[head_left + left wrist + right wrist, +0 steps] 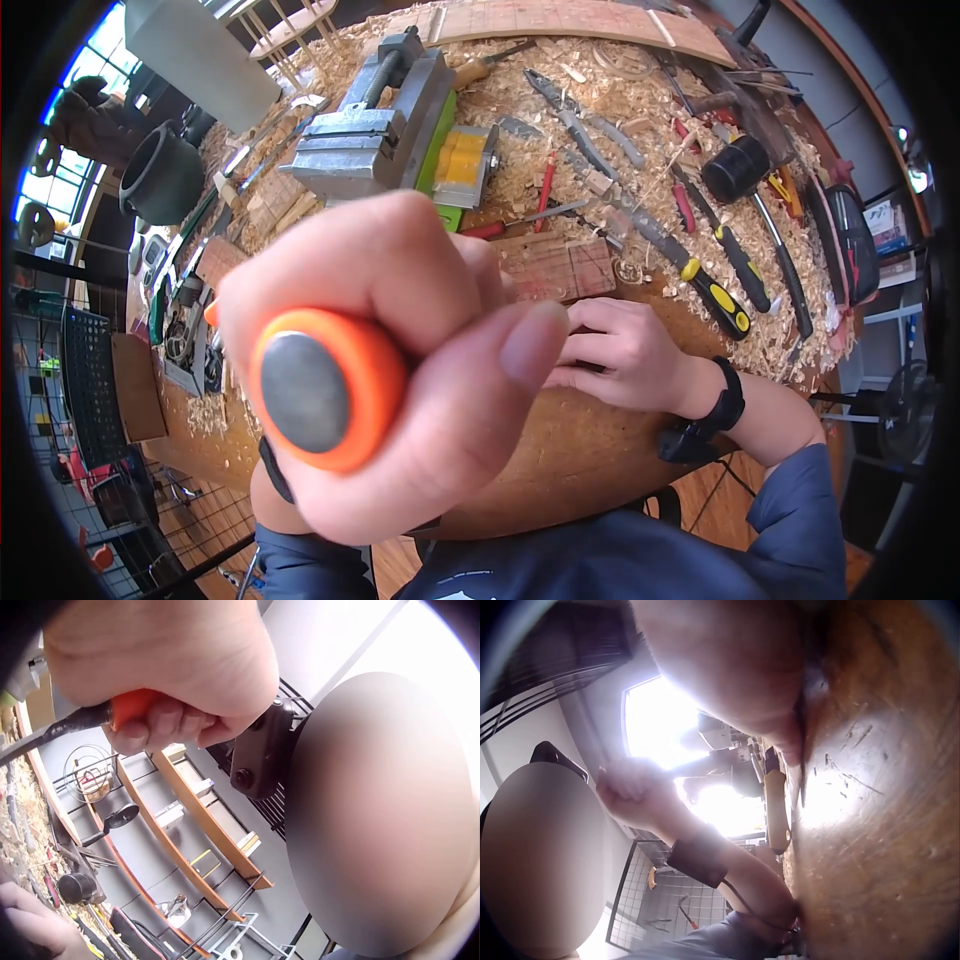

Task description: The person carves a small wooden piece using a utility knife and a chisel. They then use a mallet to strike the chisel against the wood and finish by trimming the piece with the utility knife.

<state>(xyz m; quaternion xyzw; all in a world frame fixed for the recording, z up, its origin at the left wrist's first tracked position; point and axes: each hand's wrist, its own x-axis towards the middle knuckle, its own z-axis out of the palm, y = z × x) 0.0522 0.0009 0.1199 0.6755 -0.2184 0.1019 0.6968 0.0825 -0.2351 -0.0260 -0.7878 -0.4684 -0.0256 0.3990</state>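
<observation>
Close to the head camera, my left hand [400, 370] grips the orange handle [375, 400] of a tool that ends in a round metal cap. In the left wrist view a dark metal shank [56, 731] runs out of that fist; the tool's far end is out of view. Lower down, my right hand [630, 355] rests low at the wooden table with bent fingers, close by a reddish wood block [565, 265]. The left thumb hides its fingertips, so I cannot tell whether they hold anything. A yellow-handled tool [777, 810] shows beyond it in the right wrist view.
Shavings cover the wooden table [570, 450]. A metal vise [350, 150] stands at the back centre-left. To the right lie a black mallet [738, 168], a yellow-and-black handled tool [715, 295] and several others. A dark green pot [165, 180] stands at the left.
</observation>
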